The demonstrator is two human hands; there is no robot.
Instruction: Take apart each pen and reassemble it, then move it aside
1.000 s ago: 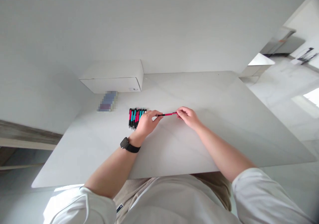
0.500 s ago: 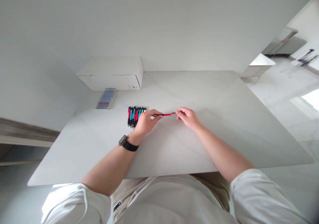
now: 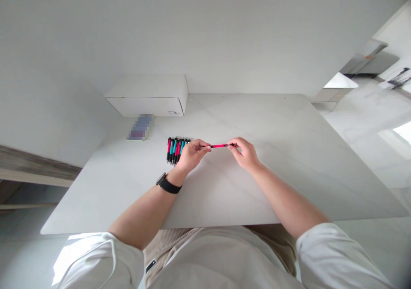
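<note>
A red and black pen [image 3: 219, 146] is stretched level between my two hands, above the table. My left hand [image 3: 193, 155] pinches its left end between thumb and fingers. At the other end, my right hand [image 3: 244, 153] has thumb and fingertips closed on the pen's black tip. Both ends are partly hidden by fingers. Just left of my left hand, several red, teal and black pens [image 3: 175, 150] lie side by side in a row; that hand covers part of the row.
A white box [image 3: 147, 105] stands at the back left of the white table [image 3: 224, 195], against the wall. In front of it lies a blurred bluish packet [image 3: 140, 127]. Beyond the table's right edge, floor and pale furniture [image 3: 334, 93] show.
The pen seems turned slightly about its length: a pale mark near its right end no longer shows. My right fingers have shifted a little on that end. The view has moved slightly.
</note>
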